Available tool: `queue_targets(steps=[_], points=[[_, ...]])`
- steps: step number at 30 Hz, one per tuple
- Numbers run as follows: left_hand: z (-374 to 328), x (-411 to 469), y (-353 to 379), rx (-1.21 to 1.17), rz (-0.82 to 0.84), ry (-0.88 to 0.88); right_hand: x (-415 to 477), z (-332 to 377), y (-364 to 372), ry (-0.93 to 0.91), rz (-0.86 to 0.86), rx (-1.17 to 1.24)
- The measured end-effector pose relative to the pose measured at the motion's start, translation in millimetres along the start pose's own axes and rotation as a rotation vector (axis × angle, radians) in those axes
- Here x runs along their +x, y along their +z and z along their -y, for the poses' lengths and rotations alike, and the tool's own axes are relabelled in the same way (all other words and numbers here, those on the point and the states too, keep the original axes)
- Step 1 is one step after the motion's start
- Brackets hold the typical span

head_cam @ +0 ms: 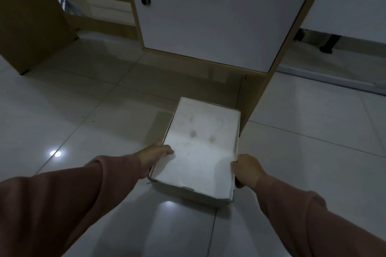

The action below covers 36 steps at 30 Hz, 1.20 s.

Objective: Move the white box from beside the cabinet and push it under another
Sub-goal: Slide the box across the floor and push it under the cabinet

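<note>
A white box (200, 148) with a smudged lid lies on the tiled floor, its far end close to the open gap beneath a cabinet (208, 16) with a white door and wooden frame. My left hand (155, 157) holds the box's left side, thumb on the lid. My right hand (247, 170) grips the right side near the front corner. Both arms wear pinkish-brown sleeves.
The cabinet's wooden side panel (253, 98) reaches the floor just right of the box. A second wooden unit (27, 27) stands at the left. A white board (325, 77) lies on the floor at the right. Glossy floor tiles (83, 121) surround the box.
</note>
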<state>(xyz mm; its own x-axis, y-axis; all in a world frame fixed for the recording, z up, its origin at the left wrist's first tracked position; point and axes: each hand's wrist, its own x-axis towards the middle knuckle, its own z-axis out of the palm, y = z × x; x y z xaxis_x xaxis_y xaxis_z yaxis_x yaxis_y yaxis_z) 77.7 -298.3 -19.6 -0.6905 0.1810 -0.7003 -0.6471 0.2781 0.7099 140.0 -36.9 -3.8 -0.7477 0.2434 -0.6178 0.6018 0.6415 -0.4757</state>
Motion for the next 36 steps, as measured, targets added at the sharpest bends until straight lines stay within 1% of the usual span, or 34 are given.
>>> queue_targets(steps=[1,3,4,5,7,9,10,12,15,21,29,32,36], points=[[0,1,6,0.116,-0.084,0.091,1,-6,1,-0.054,-0.002,-0.014],[0,-4,18,0.326,-0.206,0.214,-4,-13,5,-0.170,-0.078,-0.059],[2,-9,22,0.457,-0.257,0.265,-7,-18,10,-0.241,-0.107,-0.128],[6,-14,27,0.651,-0.302,0.321,-13,-22,17,-0.323,-0.128,-0.219],[21,-24,38,1.047,-0.310,0.424,-26,-28,31,-0.493,-0.142,-0.474],[38,-34,50,1.232,-0.247,0.460,-35,-30,45,-0.597,-0.083,-0.629],[46,-38,55,1.270,-0.221,0.448,-38,-31,51,-0.609,-0.041,-0.659],[56,-44,63,1.337,-0.198,0.431,-42,-32,59,-0.578,0.033,-0.663],[55,-44,65,1.411,-0.199,0.451,-41,-34,65,-0.563,0.024,-0.674],[58,-36,62,1.465,-0.209,0.480,-32,-31,67,-0.556,0.040,-0.662],[13,5,65,1.476,-0.209,0.531,6,-14,44,-0.513,-0.019,-0.609],[-10,23,70,1.468,-0.196,0.504,25,-7,30,-0.496,-0.059,-0.625],[-35,48,79,1.440,-0.142,0.443,46,3,15,-0.430,-0.098,-0.582]])
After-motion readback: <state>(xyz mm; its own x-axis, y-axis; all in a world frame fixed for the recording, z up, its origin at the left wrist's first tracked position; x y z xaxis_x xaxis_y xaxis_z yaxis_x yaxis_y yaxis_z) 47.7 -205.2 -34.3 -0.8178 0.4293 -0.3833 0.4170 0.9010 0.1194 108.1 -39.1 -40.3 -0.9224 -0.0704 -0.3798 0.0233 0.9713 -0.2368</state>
